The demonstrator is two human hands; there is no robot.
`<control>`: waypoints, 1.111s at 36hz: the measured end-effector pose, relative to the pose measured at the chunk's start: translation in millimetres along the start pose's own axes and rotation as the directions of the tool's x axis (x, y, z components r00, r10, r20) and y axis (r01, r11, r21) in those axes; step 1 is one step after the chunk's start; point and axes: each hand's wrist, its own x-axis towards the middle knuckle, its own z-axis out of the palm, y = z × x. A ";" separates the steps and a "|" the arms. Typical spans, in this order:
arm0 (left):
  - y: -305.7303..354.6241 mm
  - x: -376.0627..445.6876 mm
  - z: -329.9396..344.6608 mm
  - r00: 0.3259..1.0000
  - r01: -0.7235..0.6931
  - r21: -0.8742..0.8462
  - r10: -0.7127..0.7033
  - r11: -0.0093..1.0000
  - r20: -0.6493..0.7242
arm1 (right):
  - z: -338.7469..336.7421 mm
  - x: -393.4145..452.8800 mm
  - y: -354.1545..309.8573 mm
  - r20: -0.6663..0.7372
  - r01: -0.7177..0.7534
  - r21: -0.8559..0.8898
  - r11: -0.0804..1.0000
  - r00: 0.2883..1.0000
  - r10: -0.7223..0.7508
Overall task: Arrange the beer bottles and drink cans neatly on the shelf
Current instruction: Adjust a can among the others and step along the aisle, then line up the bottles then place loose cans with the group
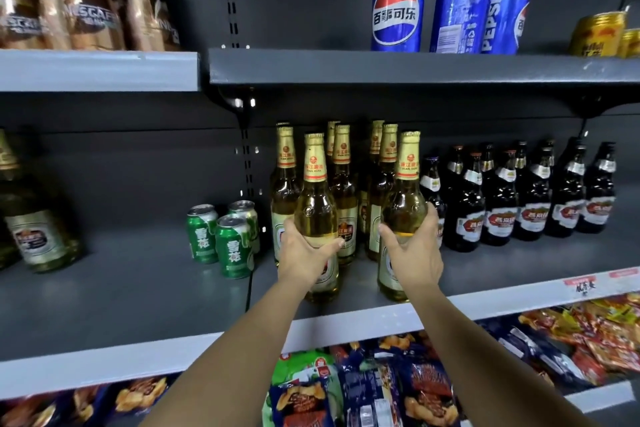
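Left of the left hand (pixel 304 250) three green drink cans (pixel 221 239) stand loosely bunched, each hand grips a front clear-glass gold-capped beer bottle (pixel 316 215) on the grey shelf (pixel 138 288), rear bottles partly hidden, and dark bottles (pixel 519 194) beyond the right hand (pixel 412 250) already look ranked.

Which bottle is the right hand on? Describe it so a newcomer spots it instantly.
On the middle shelf, find the cluster of gold-capped pale beer bottles. The right hand grips the front right bottle, standing next to the dark bottles.
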 end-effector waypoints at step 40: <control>-114.9 132.7 -208.4 0.995 0.094 0.221 -0.097 0.971 0.004 | 207.3 -85.0 -183.6 0.418 0.410 -0.476 0.778 0.884 -0.210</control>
